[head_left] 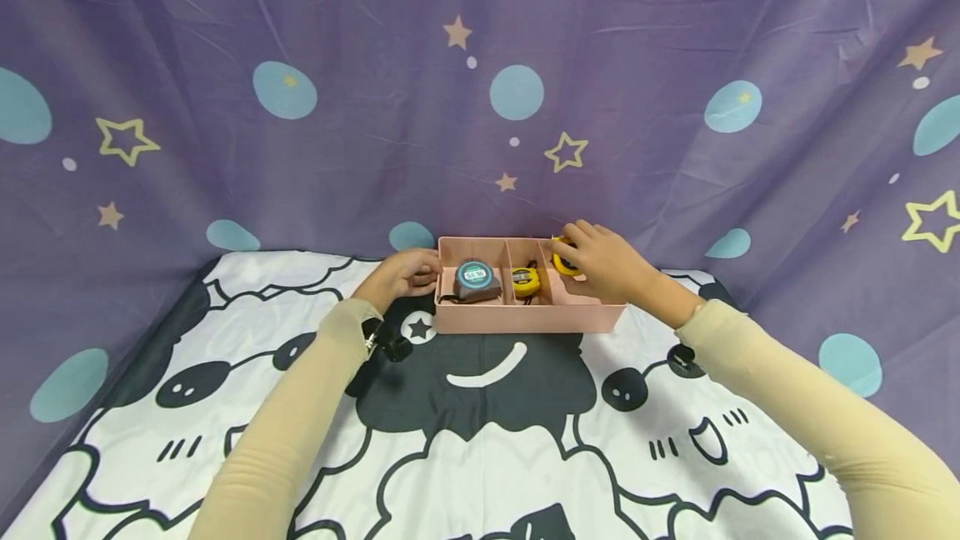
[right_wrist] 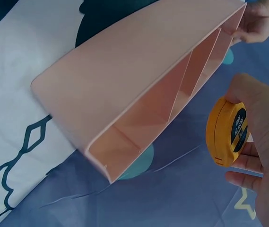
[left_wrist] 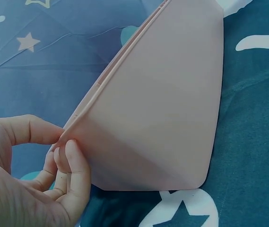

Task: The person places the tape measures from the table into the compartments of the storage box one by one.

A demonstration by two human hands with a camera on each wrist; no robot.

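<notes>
A pink divided box (head_left: 525,320) stands on the patterned cloth, near the purple backdrop. My left hand (head_left: 408,275) pinches its left end; in the left wrist view, thumb and fingers (left_wrist: 77,165) hold the rim. Over the right compartment, my right hand (head_left: 606,263) grips a round yellow tape measure (right_wrist: 226,132) with a dark label, above the rim and apart from it. In the left compartment lies a teal and grey tape measure (head_left: 476,277) with a dark strap. The narrow middle compartment holds a smaller yellow and black tape measure (head_left: 527,281).
The purple backdrop (head_left: 480,148) with stars and dots rises right behind the box. A white and black cartoon cloth (head_left: 480,473) spreads in front of it. A dark band with a device (head_left: 386,340) is on the left wrist.
</notes>
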